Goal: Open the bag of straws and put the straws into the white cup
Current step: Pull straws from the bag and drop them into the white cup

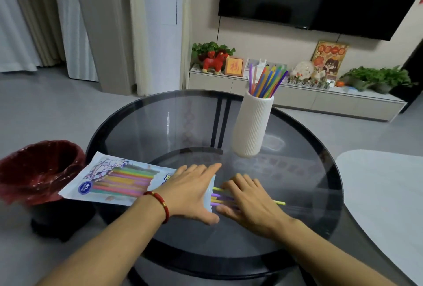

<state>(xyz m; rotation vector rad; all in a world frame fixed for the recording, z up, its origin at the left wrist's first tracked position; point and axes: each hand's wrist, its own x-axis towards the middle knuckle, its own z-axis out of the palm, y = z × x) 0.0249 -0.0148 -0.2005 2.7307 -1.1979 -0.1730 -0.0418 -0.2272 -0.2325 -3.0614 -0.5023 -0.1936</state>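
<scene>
The bag of straws (114, 179) lies flat at the left edge of the round glass table (160, 125), with coloured straws showing through it. My left hand (194, 192) presses flat on the bag's open right end. Several yellow and purple straws (220, 196) stick out of that end onto the glass. My right hand (249, 201) lies over these loose straws with its fingers fairly straight. The ribbed white cup (251, 125) stands upright behind my hands and holds several coloured straws (267, 80).
A bin with a red liner (41, 171) stands on the floor left of the table, partly under the bag. A white surface (384, 194) lies to the right. A low cabinet (297, 98) with plants and ornaments runs along the far wall.
</scene>
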